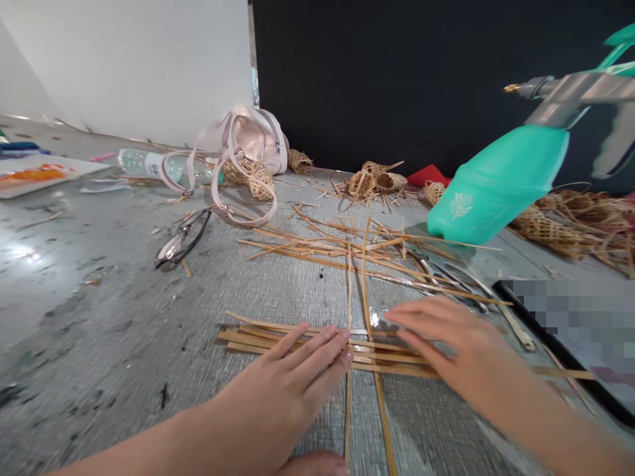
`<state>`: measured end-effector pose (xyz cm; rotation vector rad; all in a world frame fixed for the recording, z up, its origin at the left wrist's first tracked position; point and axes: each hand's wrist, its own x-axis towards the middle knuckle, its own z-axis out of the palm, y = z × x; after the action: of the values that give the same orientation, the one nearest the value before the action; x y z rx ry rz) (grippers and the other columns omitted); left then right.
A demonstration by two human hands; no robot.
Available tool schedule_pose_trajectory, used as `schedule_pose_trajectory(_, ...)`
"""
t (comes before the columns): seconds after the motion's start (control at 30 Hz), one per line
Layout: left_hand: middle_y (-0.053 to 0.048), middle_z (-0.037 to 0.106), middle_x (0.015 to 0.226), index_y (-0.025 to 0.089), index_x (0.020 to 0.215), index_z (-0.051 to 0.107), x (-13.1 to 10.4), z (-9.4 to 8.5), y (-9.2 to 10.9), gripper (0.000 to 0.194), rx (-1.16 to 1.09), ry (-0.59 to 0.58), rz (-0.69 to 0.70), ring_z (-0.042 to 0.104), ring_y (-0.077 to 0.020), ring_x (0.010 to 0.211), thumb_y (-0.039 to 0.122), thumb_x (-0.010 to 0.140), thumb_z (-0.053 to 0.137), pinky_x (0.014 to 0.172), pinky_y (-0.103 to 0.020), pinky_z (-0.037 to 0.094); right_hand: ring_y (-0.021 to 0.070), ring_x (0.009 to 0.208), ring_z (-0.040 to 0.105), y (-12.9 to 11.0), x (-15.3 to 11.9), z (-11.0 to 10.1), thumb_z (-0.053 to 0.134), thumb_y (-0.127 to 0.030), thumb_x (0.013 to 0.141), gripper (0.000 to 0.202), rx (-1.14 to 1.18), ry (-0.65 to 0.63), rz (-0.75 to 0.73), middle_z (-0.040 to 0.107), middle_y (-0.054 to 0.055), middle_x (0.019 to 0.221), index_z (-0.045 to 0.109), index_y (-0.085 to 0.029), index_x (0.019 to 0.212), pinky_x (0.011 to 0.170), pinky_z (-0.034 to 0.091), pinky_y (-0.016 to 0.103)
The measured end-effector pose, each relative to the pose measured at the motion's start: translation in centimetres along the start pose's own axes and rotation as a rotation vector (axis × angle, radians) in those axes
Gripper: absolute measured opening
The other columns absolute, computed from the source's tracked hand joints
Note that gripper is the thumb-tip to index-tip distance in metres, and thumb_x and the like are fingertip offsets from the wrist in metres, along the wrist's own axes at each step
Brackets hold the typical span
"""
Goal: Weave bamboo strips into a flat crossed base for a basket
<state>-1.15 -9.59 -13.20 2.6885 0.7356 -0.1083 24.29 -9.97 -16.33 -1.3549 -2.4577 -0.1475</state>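
My left hand (302,377) lies flat, fingers stretched out, pressing on a bundle of thin bamboo-like strips (243,338) that runs sideways across the table. Two lengthwise strips, a straight one (348,396) and a slightly bent one (384,410), cross the bundle just right of my left fingertips. Over the bundle's right part hovers my right hand (456,344), slightly blurred, with its fingers apart and the tips close to the crossing strips. Whether those tips touch a strip is hard to make out.
Loose strips (317,248) and scissors (476,284) lie beyond my hands. A green spray bottle (496,185) and a dark-edged tablet (570,330) are at right. Glasses (181,241), a plastic bottle (143,163), a pink bag (258,142) and small woven pieces (367,182) sit farther back.
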Motion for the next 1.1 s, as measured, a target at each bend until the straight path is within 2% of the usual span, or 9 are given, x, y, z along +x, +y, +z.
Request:
schedule_pose_trajectory(0.2, -0.009, 0.024, 0.142, 0.01, 0.135, 0.032, -0.4, 0.4, 0.0, 0.066, 0.018, 0.081, 0.013, 0.023, -0.0219, 0.132, 0.045, 0.084, 0.053, 0.109, -0.036, 0.015, 0.0177, 0.083, 0.061, 2.6, 4.4, -1.5, 0.036, -0.014, 0.086, 0.03, 0.07, -0.096, -0.057, 0.065, 0.004, 0.09, 0.065, -0.021, 0.088, 0.072, 0.05, 0.032)
schedule_pose_trajectory(0.4, -0.01, 0.025, 0.142, 0.008, 0.135, 0.032, -0.3, 0.2, 0.0, 0.065, 0.05, 0.106, 0.026, 0.025, -0.022, 0.132, 0.046, 0.086, 0.05, 0.109, -0.035, 0.016, 0.0169, 0.074, 0.059, 5.0, 7.3, -3.2, 0.042, -0.019, 0.086, 0.023, 0.034, -0.087, -0.026, 0.064, 0.005, 0.082, 0.065, -0.019, 0.081, 0.067, 0.046, 0.032)
schedule_pose_trajectory(0.47, -0.011, 0.026, 0.142, 0.007, 0.135, 0.032, -0.2, 0.2, 0.0, 0.066, 0.047, 0.091, 0.037, 0.026, -0.023, 0.132, 0.046, 0.085, 0.052, 0.109, -0.036, 0.018, 0.0165, 0.07, 0.057, 5.9, 7.7, -3.2, 0.046, -0.024, 0.085, 0.021, 0.025, -0.134, -0.038, 0.063, 0.005, 0.081, 0.065, -0.019, 0.08, 0.063, 0.045, 0.031)
schedule_pose_trajectory(0.57, -0.012, 0.027, 0.141, 0.005, 0.134, 0.033, -0.1, 0.1, 0.0, 0.067, 0.058, 0.051, 0.031, 0.026, -0.025, 0.131, 0.045, 0.084, 0.053, 0.108, -0.039, 0.021, 0.0144, 0.072, 0.057, 6.3, 7.4, -2.2, 0.053, -0.03, 0.083, 0.015, 0.049, -0.263, -0.118, 0.062, 0.003, 0.085, 0.066, -0.022, 0.083, 0.063, 0.045, 0.028)
schedule_pose_trajectory(0.63, -0.012, 0.025, 0.141, 0.006, 0.134, 0.034, -0.2, 0.0, 0.1, 0.066, 0.068, 0.038, 0.025, 0.026, -0.0247, 0.131, 0.043, 0.084, 0.054, 0.108, -0.039, 0.022, 0.0151, 0.084, 0.056, 5.8, 6.3, -1.3, 0.053, -0.029, 0.084, 0.016, 0.051, -0.304, -0.17, 0.061, 0.003, 0.094, 0.066, -0.024, 0.091, 0.072, 0.045, 0.029)
schedule_pose_trajectory(0.73, -0.011, 0.024, 0.142, 0.007, 0.134, 0.035, -0.2, 0.0, 0.0, 0.062, 0.056, 0.051, 0.029, 0.023, -0.0233, 0.132, 0.035, 0.083, 0.056, 0.108, -0.037, 0.019, 0.0195, 0.096, 0.051, 4.4, 3.8, -0.6, 0.043, -0.023, 0.088, 0.028, 0.006, -0.301, -0.187, 0.056, 0.007, 0.104, 0.061, -0.026, 0.11, 0.081, 0.041, 0.038)
schedule_pose_trajectory(0.87, -0.011, 0.018, 0.143, 0.007, 0.136, 0.03, 0.2, 0.8, -0.8, 0.057, 0.045, 0.034, 0.055, 0.018, -0.0235, 0.132, 0.012, 0.081, 0.047, 0.107, -0.04, 0.018, 0.0212, 0.085, 0.05, 3.8, 1.2, -0.8, 0.036, -0.014, 0.085, 0.043, -0.25, -0.276, -0.232, 0.053, 0.008, 0.094, 0.049, -0.027, 0.124, 0.071, 0.038, 0.038)
schedule_pose_trajectory(1.0, -0.011, 0.011, 0.144, 0.008, 0.138, 0.024, 0.8, 1.6, -1.6, 0.062, 0.016, 0.013, 0.112, 0.012, -0.0237, 0.133, 0.009, 0.079, 0.045, 0.106, -0.044, 0.015, 0.022, 0.077, 0.048, 6.3, 1.7, -0.7, 0.035, -0.007, 0.079, 0.052, -0.597, -0.249, -0.281, 0.053, 0.009, 0.089, 0.049, -0.024, 0.126, 0.061, 0.031, 0.033)
schedule_pose_trajectory(1.1, -0.01, 0.013, 0.143, 0.009, 0.137, 0.025, 1.1, 1.2, -1.5, 0.061, 0.02, -0.046, 0.063, 0.014, -0.0227, 0.133, 0.009, 0.08, 0.046, 0.106, -0.042, 0.015, 0.0223, 0.075, 0.046, 9.1, 3.3, -0.3, 0.033, -0.005, 0.079, 0.053, -0.654, -0.229, -0.267, 0.052, 0.01, 0.087, 0.05, -0.026, 0.125, 0.06, 0.028, 0.033)
